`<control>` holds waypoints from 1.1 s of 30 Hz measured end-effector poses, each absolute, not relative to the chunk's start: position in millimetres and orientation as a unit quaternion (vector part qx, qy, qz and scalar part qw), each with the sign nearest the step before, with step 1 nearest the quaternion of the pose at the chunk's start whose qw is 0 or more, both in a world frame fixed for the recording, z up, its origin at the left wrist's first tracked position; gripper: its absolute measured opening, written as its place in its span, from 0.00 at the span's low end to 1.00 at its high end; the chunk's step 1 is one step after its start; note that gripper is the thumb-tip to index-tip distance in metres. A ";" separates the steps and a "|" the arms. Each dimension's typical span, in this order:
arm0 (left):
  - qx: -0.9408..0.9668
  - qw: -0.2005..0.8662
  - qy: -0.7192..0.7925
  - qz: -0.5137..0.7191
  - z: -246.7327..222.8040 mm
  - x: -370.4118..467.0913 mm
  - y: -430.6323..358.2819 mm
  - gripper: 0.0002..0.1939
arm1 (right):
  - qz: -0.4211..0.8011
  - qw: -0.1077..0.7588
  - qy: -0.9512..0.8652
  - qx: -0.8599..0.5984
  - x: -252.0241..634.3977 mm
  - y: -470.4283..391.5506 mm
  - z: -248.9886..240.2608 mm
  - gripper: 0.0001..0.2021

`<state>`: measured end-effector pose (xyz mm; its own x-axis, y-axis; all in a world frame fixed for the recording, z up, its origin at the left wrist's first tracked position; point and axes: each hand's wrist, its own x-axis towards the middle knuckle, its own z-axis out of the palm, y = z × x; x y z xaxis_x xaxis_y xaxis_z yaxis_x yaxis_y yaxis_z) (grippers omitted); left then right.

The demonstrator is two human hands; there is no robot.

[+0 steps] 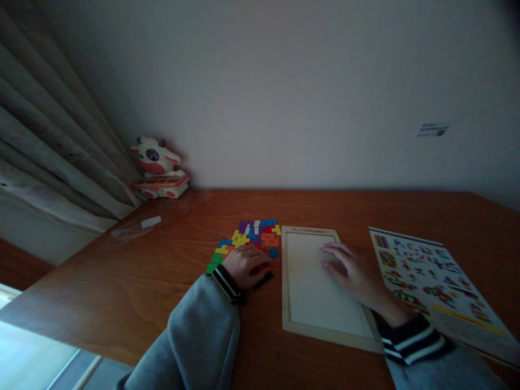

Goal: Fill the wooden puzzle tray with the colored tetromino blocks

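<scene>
Bright flat puzzle blocks point(242, 238) in several colours lie together on the table, left of a shallow wooden puzzle board point(311, 338). My left hand point(247, 265) rests over the near right side of these blocks and hides some of them. Its fingers are loosely bent, with a gap between thumb and forefinger, and I see nothing held. Over the pale inner surface of the board is my right hand point(353, 273), thumb and fingers apart, holding nothing. No block shows inside the board's frame.
To the right lies a printed pattern sheet point(434, 276), partly behind my right sleeve. A cow toy with a keyboard point(160, 170) sits at the back left corner. Clear plastic with a white label point(151, 221) lies nearby. Curtains point(52, 124) hang along the left.
</scene>
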<state>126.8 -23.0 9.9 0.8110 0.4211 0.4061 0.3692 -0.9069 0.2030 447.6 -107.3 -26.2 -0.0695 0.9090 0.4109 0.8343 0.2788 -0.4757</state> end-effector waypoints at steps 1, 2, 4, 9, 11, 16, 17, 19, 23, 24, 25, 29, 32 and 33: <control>0.952 0.063 0.201 0.222 9.4 126.5 -22.8 0.12 | 0.056 0.330 -0.728 -0.598 447.8 -107.1 -26.8 0.15; 0.954 0.072 0.194 0.218 8.6 126.2 -22.6 0.12 | 0.056 0.331 -0.728 -0.598 447.9 -107.0 -27.3 0.15; 0.955 0.088 0.182 0.215 7.0 126.0 -22.5 0.14 | 0.056 0.334 -0.727 -0.598 447.8 -106.9 -27.7 0.14; 0.956 0.096 0.167 0.219 5.0 126.7 -22.4 0.15 | 0.061 0.330 -0.730 -0.596 446.5 -107.9 -25.3 0.15; 0.957 0.089 0.161 0.224 5.4 127.3 -22.6 0.15 | 0.060 0.327 -0.730 -0.596 446.1 -108.2 -24.4 0.15; 0.960 0.065 0.156 0.225 6.9 128.7 -23.8 0.17 | 0.058 0.326 -0.730 -0.597 446.1 -107.9 -25.4 0.14; 0.959 0.060 0.159 0.226 7.1 128.8 -24.0 0.16 | 0.059 0.324 -0.731 -0.597 446.3 -107.6 -26.0 0.14; 0.958 0.055 0.166 0.228 7.3 128.8 -24.3 0.15 | 0.059 0.320 -0.733 -0.598 446.9 -107.2 -27.1 0.15; 0.957 0.051 0.170 0.229 7.4 128.3 -24.1 0.17 | 0.059 0.315 -0.732 -0.601 447.1 -106.9 -27.8 0.15; 0.957 0.051 0.169 0.230 7.3 128.2 -23.9 0.18 | 0.058 0.315 -0.732 -0.601 447.0 -107.0 -27.6 0.15; 0.957 0.053 0.168 0.231 7.1 128.2 -23.9 0.18 | 0.059 0.315 -0.732 -0.601 446.9 -107.1 -27.4 0.15; 0.951 0.067 0.169 0.250 5.5 129.2 -24.1 0.13 | 0.062 0.315 -0.733 -0.599 446.4 -107.5 -26.7 0.15; 0.945 0.075 0.169 0.269 3.7 130.3 -24.4 0.11 | 0.059 0.315 -0.734 -0.599 446.5 -107.7 -26.4 0.15; 0.943 0.077 0.168 0.276 3.3 130.6 -24.5 0.10 | 0.058 0.315 -0.734 -0.598 446.5 -107.7 -26.3 0.15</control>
